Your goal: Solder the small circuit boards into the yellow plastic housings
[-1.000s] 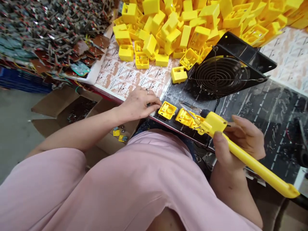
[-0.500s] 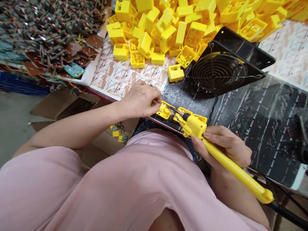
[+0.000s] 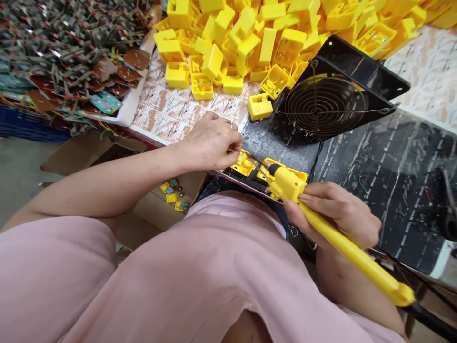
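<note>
In my right hand (image 3: 335,212) is a yellow soldering iron (image 3: 342,247), its handle slanting down to the right into a black cable. Its thin metal tip reaches over a small open yellow casing (image 3: 243,163) at the table's front edge. Beside that casing, my left hand (image 3: 214,143) is closed in a pinch, knuckles up, with a ring on one finger. Whatever lies between the fingertips is hidden. Another open yellow casing (image 3: 296,175) sits just to the right, partly covered by the iron's head.
Many yellow casings (image 3: 246,43) are heaped at the back. A black fan (image 3: 317,109) stands right of centre. Wired circuit boards (image 3: 71,52) are piled at the left. Below the table edge, a cardboard box (image 3: 157,209) holds small yellow pieces. A dark tool (image 3: 448,219) lies far right.
My right hand has drawn the soldering iron slightly back to the right, its tip shifting a little off the casing. The left hand stays pinched beside the casing, almost in place.
</note>
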A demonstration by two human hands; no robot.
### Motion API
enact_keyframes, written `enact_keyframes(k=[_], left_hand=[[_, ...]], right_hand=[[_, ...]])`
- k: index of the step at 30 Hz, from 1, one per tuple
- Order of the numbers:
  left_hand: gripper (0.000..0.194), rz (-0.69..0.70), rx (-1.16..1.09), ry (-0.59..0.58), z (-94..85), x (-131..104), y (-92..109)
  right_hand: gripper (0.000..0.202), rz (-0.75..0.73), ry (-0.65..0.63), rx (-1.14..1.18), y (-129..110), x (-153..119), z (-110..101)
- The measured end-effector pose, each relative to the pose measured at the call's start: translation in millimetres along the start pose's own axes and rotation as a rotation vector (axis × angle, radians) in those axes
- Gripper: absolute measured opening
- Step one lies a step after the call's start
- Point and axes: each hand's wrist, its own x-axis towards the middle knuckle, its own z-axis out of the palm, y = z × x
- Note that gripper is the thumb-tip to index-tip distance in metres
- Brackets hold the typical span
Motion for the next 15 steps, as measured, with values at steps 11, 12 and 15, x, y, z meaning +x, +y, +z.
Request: enact_keyframes(k=[11, 12, 15], left_hand=[[0.023, 0.012, 0.049, -0.048, -4.5, -1.9, -1.5], [0.026, 0.031, 0.047, -0.062, -5.8, -4.1, -3.2], [0.033, 0.092, 0.023, -0.046, -5.6, -12.3, -9.3]], right_hand=[[0.028, 0.032, 0.08, 0.051, 2.8, -4.7, 0.7], [0.03, 0.053, 0.092, 0.051, 3.7, -6.5, 0.7], [0.045, 0.134, 0.143, 0.028, 6.0, -14.3, 1.5]])
